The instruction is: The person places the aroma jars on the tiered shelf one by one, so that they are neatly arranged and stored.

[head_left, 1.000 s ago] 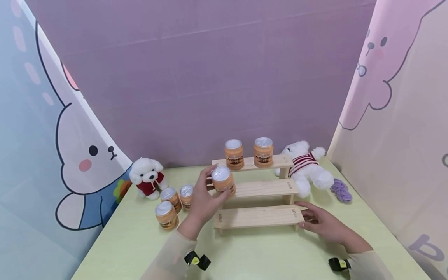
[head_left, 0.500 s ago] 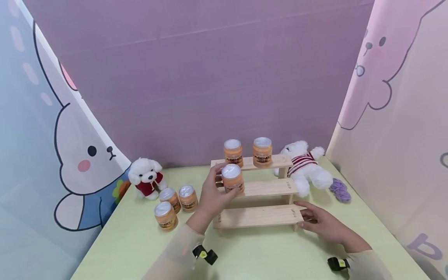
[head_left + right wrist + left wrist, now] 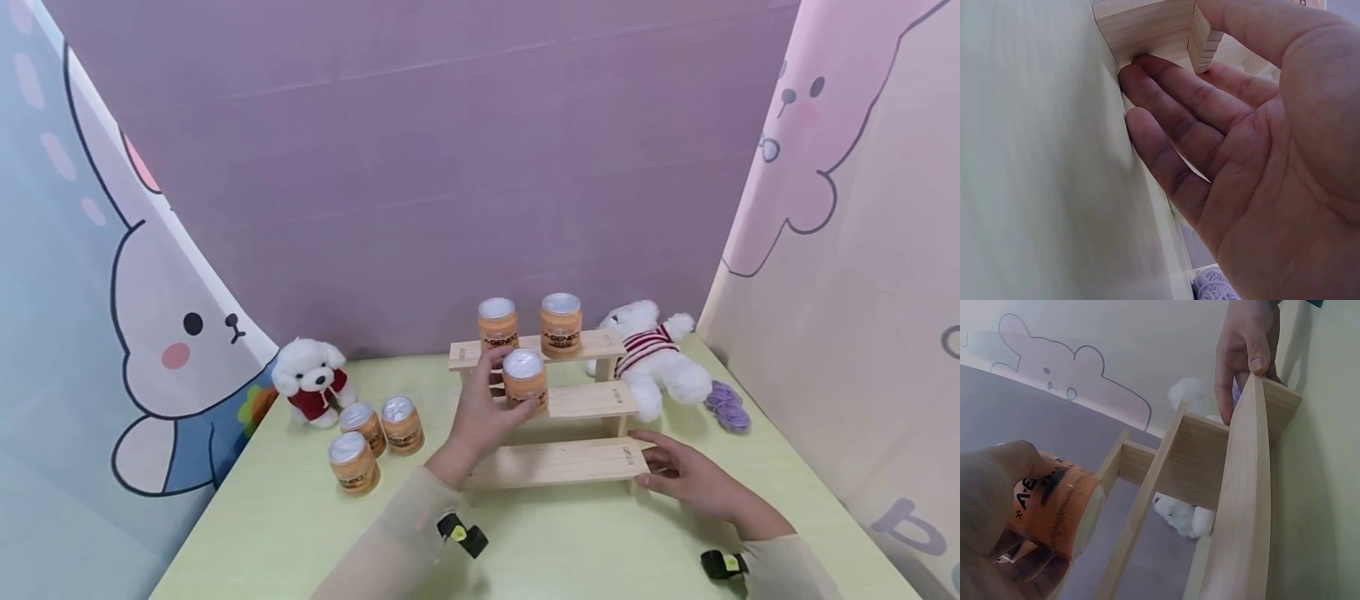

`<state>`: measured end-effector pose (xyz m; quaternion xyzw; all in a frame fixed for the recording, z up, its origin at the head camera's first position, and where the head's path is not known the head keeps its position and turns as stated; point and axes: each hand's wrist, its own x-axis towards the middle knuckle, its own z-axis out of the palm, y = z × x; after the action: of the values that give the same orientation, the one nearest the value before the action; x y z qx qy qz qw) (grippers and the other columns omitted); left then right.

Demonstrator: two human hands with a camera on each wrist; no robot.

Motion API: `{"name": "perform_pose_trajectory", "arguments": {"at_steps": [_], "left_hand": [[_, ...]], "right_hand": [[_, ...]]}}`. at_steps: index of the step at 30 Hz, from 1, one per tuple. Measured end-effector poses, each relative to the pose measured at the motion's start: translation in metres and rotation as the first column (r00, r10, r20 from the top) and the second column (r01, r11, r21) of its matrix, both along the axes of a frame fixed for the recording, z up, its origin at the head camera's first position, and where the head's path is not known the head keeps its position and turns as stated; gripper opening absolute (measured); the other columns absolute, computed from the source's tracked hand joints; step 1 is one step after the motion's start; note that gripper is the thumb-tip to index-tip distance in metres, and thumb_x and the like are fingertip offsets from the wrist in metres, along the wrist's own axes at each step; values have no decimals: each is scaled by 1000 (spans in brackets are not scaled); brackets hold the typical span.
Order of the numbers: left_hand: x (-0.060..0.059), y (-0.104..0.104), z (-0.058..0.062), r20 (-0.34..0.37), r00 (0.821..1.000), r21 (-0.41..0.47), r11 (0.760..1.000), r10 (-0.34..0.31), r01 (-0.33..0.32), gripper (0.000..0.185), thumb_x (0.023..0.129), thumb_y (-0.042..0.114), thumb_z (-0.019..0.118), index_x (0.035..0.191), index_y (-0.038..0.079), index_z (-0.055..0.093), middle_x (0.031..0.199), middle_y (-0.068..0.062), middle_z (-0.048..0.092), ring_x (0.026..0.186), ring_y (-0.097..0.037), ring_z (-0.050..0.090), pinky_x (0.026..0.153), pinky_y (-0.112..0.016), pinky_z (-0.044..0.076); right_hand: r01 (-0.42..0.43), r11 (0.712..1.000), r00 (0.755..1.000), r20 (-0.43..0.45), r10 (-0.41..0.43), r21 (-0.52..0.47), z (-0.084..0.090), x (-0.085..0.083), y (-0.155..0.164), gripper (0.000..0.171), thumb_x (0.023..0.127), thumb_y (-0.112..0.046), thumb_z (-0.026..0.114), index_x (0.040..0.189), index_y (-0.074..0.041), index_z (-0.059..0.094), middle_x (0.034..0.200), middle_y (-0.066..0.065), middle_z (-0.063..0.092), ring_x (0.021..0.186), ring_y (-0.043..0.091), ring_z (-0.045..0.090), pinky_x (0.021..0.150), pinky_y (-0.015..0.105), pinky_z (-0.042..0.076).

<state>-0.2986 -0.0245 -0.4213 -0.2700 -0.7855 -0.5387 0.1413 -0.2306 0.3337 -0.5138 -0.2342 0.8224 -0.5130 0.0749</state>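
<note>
My left hand (image 3: 477, 427) grips an orange can (image 3: 527, 388) with a silver lid, fingers and thumb around its sides, in front of the top step and over the middle one. In the left wrist view the can (image 3: 1060, 503) lies sideways across the picture, its base apart from the boards. My right hand (image 3: 697, 482) holds the right end of the lowest step of a three-step wooden shelf (image 3: 558, 463). In the right wrist view, this hand (image 3: 1241, 144) has its thumb and index finger on either side of the board, the other fingers stretched beneath.
Two matching cans (image 3: 561, 327) stand on the top step. Three more cans (image 3: 354, 465) are grouped on the table (image 3: 300, 533) at the left, near a white toy dog (image 3: 313, 383). A white teddy bear (image 3: 667, 371) and purple yarn (image 3: 727, 407) lie behind the shelf's right side.
My left hand has carried the can to the right along the middle step, uncovering a can on the table behind it. The right hand stays at the shelf's end.
</note>
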Motion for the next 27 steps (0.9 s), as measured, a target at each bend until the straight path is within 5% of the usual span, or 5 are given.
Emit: {"name": "perform_pose_trajectory", "arguments": {"at_steps": [27], "left_hand": [[-9,42,-4,139,989,62,997,-57,49,76,80,11,92,143,20,51,129,-1,58,109,-21,66,91,-32,59]], "right_hand": [[8,1000,1000,-1,-8,-5,-3,0,1,75,100,-16,72,161,0,31,128,18,70,109,24,70,88,28,58]]}}
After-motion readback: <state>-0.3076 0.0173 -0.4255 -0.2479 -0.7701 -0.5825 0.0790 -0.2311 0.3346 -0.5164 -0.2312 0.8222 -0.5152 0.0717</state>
